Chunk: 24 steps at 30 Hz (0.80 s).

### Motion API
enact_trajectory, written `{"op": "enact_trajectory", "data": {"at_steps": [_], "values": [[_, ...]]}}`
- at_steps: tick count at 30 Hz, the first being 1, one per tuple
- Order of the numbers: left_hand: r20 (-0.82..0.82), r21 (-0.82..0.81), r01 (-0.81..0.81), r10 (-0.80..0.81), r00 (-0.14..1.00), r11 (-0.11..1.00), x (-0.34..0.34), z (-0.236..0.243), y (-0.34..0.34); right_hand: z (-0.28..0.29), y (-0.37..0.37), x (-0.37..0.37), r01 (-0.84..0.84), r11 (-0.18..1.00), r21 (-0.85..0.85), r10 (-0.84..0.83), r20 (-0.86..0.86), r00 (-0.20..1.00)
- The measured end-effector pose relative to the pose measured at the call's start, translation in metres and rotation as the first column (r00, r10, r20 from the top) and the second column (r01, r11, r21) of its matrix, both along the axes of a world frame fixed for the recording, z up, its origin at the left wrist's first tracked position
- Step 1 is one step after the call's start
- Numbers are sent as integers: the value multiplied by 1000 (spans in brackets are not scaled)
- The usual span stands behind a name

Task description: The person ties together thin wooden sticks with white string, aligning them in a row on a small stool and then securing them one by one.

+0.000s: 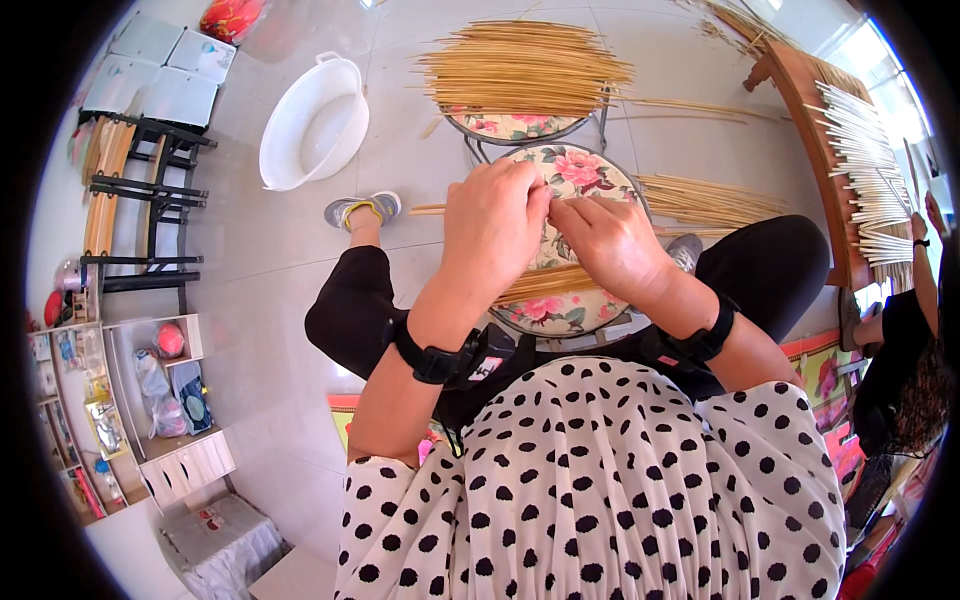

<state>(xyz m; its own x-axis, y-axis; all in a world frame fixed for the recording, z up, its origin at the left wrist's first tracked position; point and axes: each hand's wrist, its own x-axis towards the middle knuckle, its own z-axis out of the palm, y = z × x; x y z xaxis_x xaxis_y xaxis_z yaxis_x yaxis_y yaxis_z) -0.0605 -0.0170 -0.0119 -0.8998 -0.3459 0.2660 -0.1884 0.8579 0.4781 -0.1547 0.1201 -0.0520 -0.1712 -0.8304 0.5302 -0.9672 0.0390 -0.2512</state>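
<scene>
My left hand and my right hand meet over a round stool with a floral seat. The fingers of both are curled closed, thumbs close together; whatever they hold is hidden behind them. Thin tan sticks lie across the near part of the seat, below my hands. A short stick end shows left of my left hand; I cannot tell whether it is held. More sticks fan out to the right of the stool, beyond my right hand.
A large pile of sticks rests on a second floral stool ahead. A white tub stands left on the tiled floor. At right, a wooden bench carries pale sticks, beside another person. Shelves line the left.
</scene>
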Motion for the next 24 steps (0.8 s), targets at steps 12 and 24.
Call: {"op": "enact_trajectory", "data": {"at_steps": [12,24], "values": [[-208,346,-116,197,958,931,-38,-17,-22,7,-18,-26,-18,998,-53,14,-89,996],[-146,880,97,70,987,465,-44,48,-51,-13,-13,-26,-97,989,110,102,-39,994]]}}
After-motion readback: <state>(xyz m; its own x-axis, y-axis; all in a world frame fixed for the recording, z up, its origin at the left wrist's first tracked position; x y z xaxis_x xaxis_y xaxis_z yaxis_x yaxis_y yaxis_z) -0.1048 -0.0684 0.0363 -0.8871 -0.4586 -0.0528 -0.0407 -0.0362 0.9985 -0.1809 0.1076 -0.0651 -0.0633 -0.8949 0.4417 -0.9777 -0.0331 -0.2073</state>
